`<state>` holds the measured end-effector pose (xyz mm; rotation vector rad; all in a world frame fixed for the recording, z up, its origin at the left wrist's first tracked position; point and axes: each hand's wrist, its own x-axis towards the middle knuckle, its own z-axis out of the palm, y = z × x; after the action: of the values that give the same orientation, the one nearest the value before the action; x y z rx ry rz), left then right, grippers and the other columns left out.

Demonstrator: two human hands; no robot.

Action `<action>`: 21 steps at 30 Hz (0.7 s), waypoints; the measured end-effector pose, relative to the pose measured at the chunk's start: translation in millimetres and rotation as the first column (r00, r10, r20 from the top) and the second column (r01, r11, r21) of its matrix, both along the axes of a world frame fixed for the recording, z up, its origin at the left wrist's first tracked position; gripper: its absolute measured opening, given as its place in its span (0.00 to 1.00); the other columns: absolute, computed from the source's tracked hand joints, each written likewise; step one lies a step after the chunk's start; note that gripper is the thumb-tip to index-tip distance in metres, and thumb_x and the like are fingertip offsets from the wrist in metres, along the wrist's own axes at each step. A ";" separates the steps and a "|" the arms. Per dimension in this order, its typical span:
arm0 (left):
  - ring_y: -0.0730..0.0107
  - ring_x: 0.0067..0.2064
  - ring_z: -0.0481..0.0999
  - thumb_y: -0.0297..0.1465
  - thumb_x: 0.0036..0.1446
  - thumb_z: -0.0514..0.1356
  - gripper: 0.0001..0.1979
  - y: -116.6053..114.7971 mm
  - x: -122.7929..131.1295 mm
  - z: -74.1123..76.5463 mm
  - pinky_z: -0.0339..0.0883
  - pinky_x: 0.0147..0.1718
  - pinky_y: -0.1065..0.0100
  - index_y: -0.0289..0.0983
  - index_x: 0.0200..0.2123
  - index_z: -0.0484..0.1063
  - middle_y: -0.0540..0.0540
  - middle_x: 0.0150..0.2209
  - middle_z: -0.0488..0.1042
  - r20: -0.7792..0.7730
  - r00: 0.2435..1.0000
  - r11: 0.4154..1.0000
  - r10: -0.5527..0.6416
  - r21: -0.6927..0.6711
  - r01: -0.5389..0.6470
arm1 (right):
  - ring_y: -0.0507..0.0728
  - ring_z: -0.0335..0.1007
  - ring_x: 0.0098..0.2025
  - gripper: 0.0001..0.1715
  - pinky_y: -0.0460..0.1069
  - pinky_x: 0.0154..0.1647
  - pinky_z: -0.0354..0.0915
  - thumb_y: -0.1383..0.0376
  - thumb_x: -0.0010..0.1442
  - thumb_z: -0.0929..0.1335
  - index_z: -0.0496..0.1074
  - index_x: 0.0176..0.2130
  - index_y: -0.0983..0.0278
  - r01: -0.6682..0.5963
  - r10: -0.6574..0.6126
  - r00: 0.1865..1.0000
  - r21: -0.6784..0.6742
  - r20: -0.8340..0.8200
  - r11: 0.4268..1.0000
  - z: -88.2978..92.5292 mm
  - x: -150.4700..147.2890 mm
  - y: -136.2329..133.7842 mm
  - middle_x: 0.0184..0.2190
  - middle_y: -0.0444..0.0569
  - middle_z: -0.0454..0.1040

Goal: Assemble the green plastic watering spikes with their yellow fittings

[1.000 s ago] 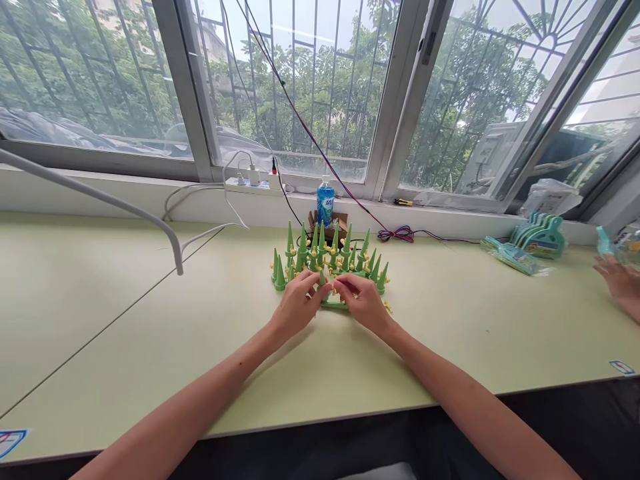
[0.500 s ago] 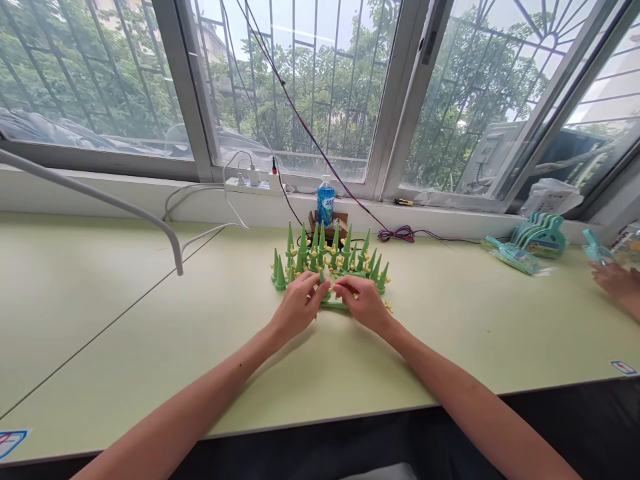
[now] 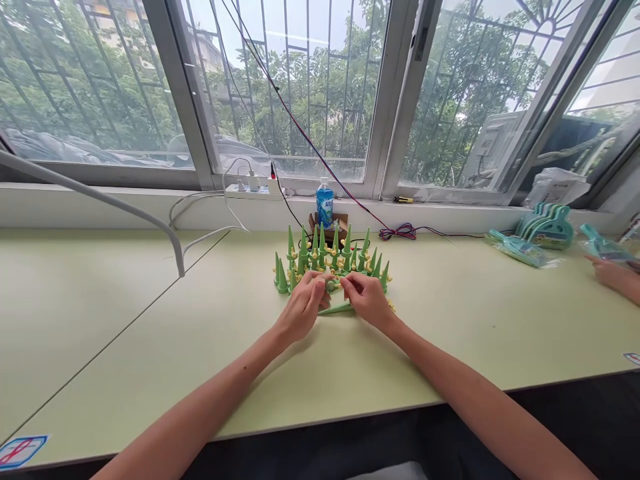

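Observation:
Fingers of my left hand [image 3: 303,305] are closed around a green plant watering spike [image 3: 331,285], tilted and partly hidden by the hand. Close beside it, my right hand [image 3: 369,297] pinches at a small yellow piece by the spike; the fingertips cover most of it. Just behind both hands, several green watering spikes [image 3: 347,252] with yellow valves stand point up in a cluster. Another green spike [image 3: 336,309] lies flat on the table under the hands. A few yellow valves [image 3: 391,305] lie to the right of my right hand.
Behind the spikes stand a blue liquid bottle [image 3: 325,203] and a cardboard box [image 3: 341,225]. A cable bundle [image 3: 397,231] and teal packaged tools [image 3: 545,227] lie right. A co-worker's hand [image 3: 615,277] is at the far right. A grey tube [image 3: 125,203] arches over the left.
The spike in my left hand has tipped from upright to tilted. My left hand has turned and its fingers have shifted. The co-worker's hand has moved slightly, with a teal tool beside it.

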<state>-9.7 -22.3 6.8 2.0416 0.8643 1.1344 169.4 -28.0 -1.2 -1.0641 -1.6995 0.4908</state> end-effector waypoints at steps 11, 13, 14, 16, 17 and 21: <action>0.74 0.19 0.69 0.49 0.60 0.55 0.21 -1.5 2.1 10.4 0.63 0.15 0.72 0.37 0.41 0.64 0.53 0.25 0.65 0.218 0.976 0.929 0.013 -0.364 0.069 | 0.50 0.61 0.22 0.15 0.45 0.26 0.59 0.59 0.65 0.63 0.69 0.29 0.63 -0.040 0.043 0.997 0.064 -0.060 0.997 5.9 -2.2 -4.3 0.22 0.43 0.68; 0.75 0.20 0.69 0.48 0.59 0.56 0.20 -2.1 2.2 9.2 0.63 0.16 0.72 0.36 0.40 0.65 0.53 0.24 0.65 0.204 0.979 0.927 -0.010 -0.365 0.086 | 0.50 0.60 0.22 0.16 0.45 0.26 0.58 0.59 0.65 0.63 0.69 0.29 0.63 -0.044 0.048 0.997 0.071 -0.054 0.996 5.9 -2.0 -4.6 0.22 0.43 0.68; 0.75 0.20 0.69 0.48 0.59 0.57 0.20 -2.2 2.1 8.3 0.63 0.16 0.72 0.36 0.41 0.65 0.53 0.24 0.66 0.190 0.982 0.932 -0.014 -0.354 0.082 | 0.50 0.60 0.22 0.16 0.45 0.26 0.58 0.59 0.65 0.63 0.69 0.29 0.63 -0.046 0.050 0.997 0.071 -0.050 0.996 5.5 -1.9 -4.6 0.22 0.43 0.68; 0.76 0.20 0.69 0.47 0.59 0.58 0.19 -2.0 1.6 6.2 0.62 0.17 0.73 0.36 0.41 0.66 0.53 0.25 0.66 0.157 0.988 0.949 -0.003 -0.312 0.053 | 0.50 0.59 0.22 0.16 0.45 0.25 0.58 0.59 0.65 0.63 0.69 0.29 0.63 -0.053 0.056 0.998 0.064 -0.041 0.997 4.1 -1.7 -4.4 0.21 0.43 0.68; 0.76 0.20 0.69 0.46 0.58 0.58 0.19 -1.8 1.3 5.2 0.62 0.16 0.73 0.37 0.42 0.65 0.53 0.26 0.66 0.142 0.990 0.958 0.008 -0.284 0.033 | 0.50 0.59 0.22 0.16 0.45 0.25 0.58 0.58 0.65 0.63 0.69 0.29 0.63 -0.058 0.060 0.998 0.057 -0.034 0.997 3.2 -1.6 -4.2 0.21 0.43 0.68; 0.76 0.21 0.70 0.46 0.56 0.60 0.18 -1.5 0.4 2.9 0.63 0.16 0.72 0.38 0.40 0.65 0.53 0.28 0.65 0.122 0.992 0.979 0.032 -0.204 -0.007 | 0.51 0.61 0.23 0.17 0.46 0.26 0.59 0.56 0.65 0.63 0.69 0.29 0.63 -0.054 0.054 0.998 0.045 -0.009 0.998 0.3 -2.5 -3.7 0.22 0.44 0.68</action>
<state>-9.3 -23.8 9.7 1.7809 0.9001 1.1232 166.9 -31.7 -0.9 -0.9844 -1.7257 0.4898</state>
